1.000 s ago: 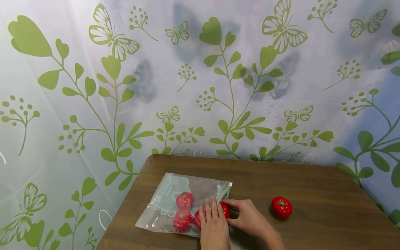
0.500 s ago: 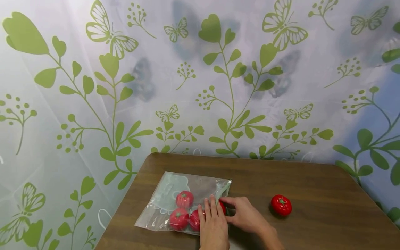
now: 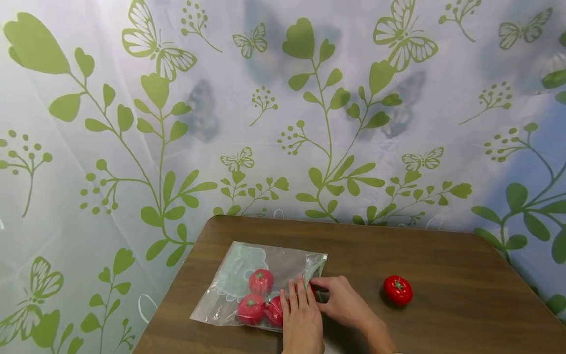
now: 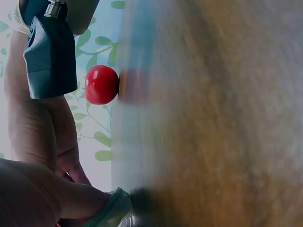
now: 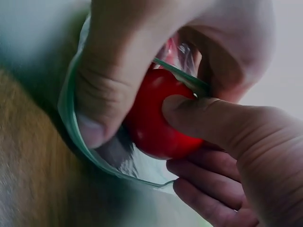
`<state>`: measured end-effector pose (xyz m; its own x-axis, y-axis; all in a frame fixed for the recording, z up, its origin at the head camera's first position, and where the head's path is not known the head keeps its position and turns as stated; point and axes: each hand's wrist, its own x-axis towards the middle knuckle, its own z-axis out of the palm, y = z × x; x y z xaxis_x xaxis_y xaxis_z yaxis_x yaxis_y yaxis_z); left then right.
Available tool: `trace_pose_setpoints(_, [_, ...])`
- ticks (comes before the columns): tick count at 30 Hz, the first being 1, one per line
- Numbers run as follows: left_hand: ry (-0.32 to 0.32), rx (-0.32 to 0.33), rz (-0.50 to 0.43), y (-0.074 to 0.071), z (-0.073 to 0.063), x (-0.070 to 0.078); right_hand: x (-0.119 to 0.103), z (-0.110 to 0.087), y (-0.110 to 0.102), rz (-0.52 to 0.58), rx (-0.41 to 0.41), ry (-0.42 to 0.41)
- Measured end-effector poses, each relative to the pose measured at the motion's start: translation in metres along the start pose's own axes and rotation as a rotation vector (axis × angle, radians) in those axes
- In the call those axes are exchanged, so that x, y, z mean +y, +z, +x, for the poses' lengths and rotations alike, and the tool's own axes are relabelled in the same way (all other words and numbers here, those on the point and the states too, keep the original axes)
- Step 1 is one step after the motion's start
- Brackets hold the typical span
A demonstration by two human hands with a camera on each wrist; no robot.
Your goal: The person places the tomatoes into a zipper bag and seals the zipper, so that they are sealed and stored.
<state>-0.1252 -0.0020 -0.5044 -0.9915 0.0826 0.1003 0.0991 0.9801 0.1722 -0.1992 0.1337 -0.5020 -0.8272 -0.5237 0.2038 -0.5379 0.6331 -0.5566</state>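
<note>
I see three red tomatoes (image 3: 261, 281) inside the clear bag (image 3: 287, 255). A fourth tomato (image 5: 154, 120) is at its open, green-edged mouth (image 5: 71, 106); a fifth tomato (image 3: 398, 290) sits well apart, stem up.

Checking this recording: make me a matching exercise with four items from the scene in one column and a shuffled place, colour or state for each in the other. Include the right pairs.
Column one
1. Left hand
2. Right hand
3. Lone tomato
4. Edge strip at the bag's mouth

Column two
A. On the table, outside the bag
B. Pinching the gripped tomato between thumb and fingers
C. Green
D. Fingers laid straight over the bag

Right pairs
1-D; 2-B; 3-A; 4-C
</note>
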Motion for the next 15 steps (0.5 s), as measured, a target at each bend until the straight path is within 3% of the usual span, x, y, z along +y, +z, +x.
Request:
trace_pose_setpoints(10, [-0.011,0.037,0.014,0.0,0.0,-0.002,0.0,0.007,0.018,0.041,0.117,-0.024])
trace_pose_setpoints(15, [-0.003,0.014,0.002,-0.001,-0.001,-0.002,0.005,0.004,0.013,0.08,0.065,0.002])
